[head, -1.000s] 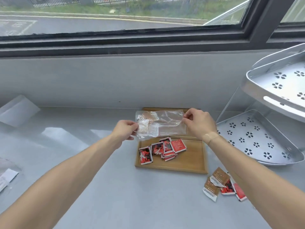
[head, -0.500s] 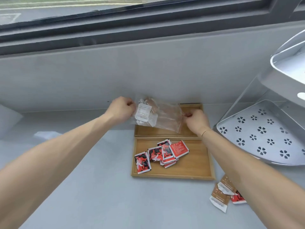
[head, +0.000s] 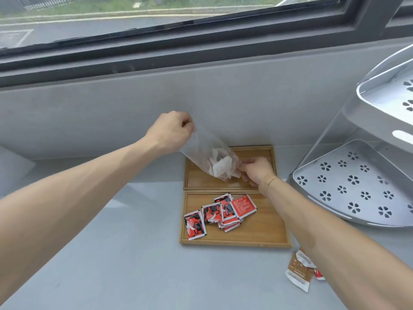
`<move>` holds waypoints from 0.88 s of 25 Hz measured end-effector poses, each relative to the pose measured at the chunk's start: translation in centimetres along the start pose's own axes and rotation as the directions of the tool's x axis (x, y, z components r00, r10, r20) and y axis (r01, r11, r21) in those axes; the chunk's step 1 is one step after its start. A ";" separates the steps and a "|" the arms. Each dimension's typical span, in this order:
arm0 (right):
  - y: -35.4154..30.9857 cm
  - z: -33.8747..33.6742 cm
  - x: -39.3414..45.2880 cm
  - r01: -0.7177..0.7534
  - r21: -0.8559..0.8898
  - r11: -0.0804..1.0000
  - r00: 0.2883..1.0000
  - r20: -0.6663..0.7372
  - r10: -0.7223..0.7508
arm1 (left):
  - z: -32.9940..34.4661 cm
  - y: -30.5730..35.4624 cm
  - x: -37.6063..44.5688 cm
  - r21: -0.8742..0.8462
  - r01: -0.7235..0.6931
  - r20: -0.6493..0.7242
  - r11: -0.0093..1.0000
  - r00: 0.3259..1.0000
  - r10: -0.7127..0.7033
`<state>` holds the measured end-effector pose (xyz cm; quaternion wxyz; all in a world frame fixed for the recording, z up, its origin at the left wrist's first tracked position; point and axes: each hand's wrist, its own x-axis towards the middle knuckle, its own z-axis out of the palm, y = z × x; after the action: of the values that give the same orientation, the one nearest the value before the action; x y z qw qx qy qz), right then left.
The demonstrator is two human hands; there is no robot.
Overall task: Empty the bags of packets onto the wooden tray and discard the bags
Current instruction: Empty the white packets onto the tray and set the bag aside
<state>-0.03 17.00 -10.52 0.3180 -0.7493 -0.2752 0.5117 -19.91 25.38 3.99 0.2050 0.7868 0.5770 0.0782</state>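
under a wide dark-framed window (head: 201, 41) with road and grass outside, a smooth pale grey bench (head: 111, 253) runs along a plain grey wall (head: 89, 113). two shallow rectangular wooden trays sit end to end on the bench near the wall: the far wooden tray (head: 266, 157) touching the near wooden tray (head: 263, 229). near tray holds a loose pile of red, black and white square packets (head: 220, 212), roughly six or seven visible, some overlapping so exact count unclear. far tray bed shows bare wood around the bag. one clear plastic bag (head: 210, 153) is held tilted over the far tray, upper end high left, lower end down right, with pale brown and white packets (head: 220, 168) bunched at the lower end, number not countable. left hand (head: 169, 133) is closed, pinching the bag's upper end. right hand (head: 257, 171) is closed on the bag's lower end, fingers curled at the packets there. on the bench just beside the near tray's right front corner lie two brown and white sachets (head: 299, 271) plus a bit of red packet (head: 318, 274), partly hidden by the right forearm. at right stands a grey two-tier corner shelf rack (head: 357, 186) with flower-shaped cutouts. a pale flat object (head: 13, 166) sits at the far left edge, unclear what.
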 end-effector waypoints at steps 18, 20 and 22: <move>-2.5 1.3 -2.3 0.127 0.104 0.986 0.989 0.063 -0.134 | -3.9 0.3 -1.2 0.003 -0.017 -0.176 1.000 0.984 0.017; -2.7 1.3 -2.4 0.132 0.116 0.984 0.988 0.060 -0.140 | -4.1 0.0 -1.4 0.004 -0.013 -0.177 1.000 0.984 0.014; -2.9 1.2 -2.7 0.145 0.114 0.983 0.987 0.049 -0.152 | -4.2 -0.4 -1.8 -0.012 -0.003 -0.177 1.000 0.984 0.000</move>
<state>-2.28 17.10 -7.00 0.3880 -0.6931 -0.3107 0.5221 -22.32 24.77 7.85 0.1576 0.7759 0.5918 0.1516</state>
